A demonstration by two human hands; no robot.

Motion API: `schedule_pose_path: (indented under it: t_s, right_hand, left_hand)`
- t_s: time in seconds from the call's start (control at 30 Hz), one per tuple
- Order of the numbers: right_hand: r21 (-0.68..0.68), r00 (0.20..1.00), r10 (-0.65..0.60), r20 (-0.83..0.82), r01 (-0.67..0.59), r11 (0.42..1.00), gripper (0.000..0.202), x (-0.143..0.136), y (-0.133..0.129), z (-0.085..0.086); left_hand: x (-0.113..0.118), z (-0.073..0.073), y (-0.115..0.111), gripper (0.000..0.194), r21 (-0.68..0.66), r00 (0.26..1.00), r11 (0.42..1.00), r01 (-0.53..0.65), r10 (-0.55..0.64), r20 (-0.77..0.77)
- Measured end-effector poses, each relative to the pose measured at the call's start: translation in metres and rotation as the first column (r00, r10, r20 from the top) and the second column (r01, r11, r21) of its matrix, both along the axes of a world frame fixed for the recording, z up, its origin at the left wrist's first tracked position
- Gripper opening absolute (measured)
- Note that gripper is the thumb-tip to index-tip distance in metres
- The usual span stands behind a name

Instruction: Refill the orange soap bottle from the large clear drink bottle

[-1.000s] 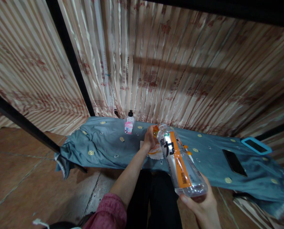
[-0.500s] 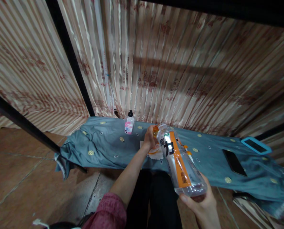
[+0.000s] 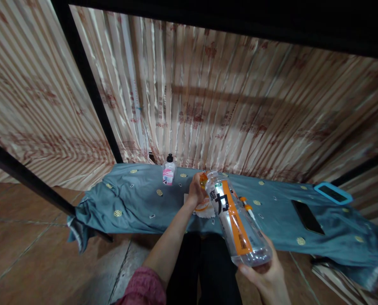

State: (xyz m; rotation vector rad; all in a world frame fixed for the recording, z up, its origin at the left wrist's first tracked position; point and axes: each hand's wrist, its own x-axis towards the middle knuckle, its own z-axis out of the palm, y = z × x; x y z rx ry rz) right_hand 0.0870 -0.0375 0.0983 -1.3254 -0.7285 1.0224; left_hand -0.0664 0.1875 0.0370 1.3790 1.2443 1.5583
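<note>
Tilted up and to the left, a large clear plastic bottle with an orange label and black characters rests in my right hand, whose fingers close round its base. The bottle's mouth points away from me and looks uncapped. Just left of the mouth, my left hand grips a small translucent orange object; its exact kind is unclear. Below that hand a white item with an orange ring lies on the cloth, partly covered. White sticks with orange ends show behind the bottle.
A teal patterned cloth covers the narrow surface before me. On it stand a clear bottle with pink label and black cap, a black phone and a blue-framed tablet. Dark poles and a striped curtain surround it.
The view has tilted slightly upward, so the cloth and the things on it sit lower in the picture. Both hands keep their holds, with the large bottle's mouth still beside the orange object.
</note>
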Motion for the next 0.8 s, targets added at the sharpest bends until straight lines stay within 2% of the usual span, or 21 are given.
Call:
schedule_pose_path:
  t_s: [0.3, 0.47, 0.67, 0.8]
  right_hand:
    - [0.032, 0.998, 0.011, -0.056, -0.009, 0.999, 0.092, 0.001, 0.003, -0.011]
    - [0.011, 0.997, 0.037, -0.067, -0.036, 0.999, 0.093, 0.003, 0.004, -0.015]
    - [-0.001, 0.999, 0.035, -0.033, -0.035, 0.999, 0.093, 0.001, 0.001, -0.007]
    - [-0.004, 0.999, 0.031, -0.026, -0.031, 0.999, 0.092, 0.002, 0.000, -0.006]
  left_hand:
    - [-0.003, 0.015, -0.005, 0.035, 0.018, 0.994, 1.000, -0.019, 0.021, -0.111]
    - [-0.003, 0.012, -0.002, 0.035, 0.006, 0.993, 0.999, -0.037, 0.037, -0.109]
    - [-0.001, 0.007, 0.000, 0.034, 0.015, 0.990, 0.999, -0.048, 0.050, -0.135]
    - [0.000, 0.009, -0.001, 0.033, -0.016, 0.997, 0.999, -0.043, 0.042, -0.070]
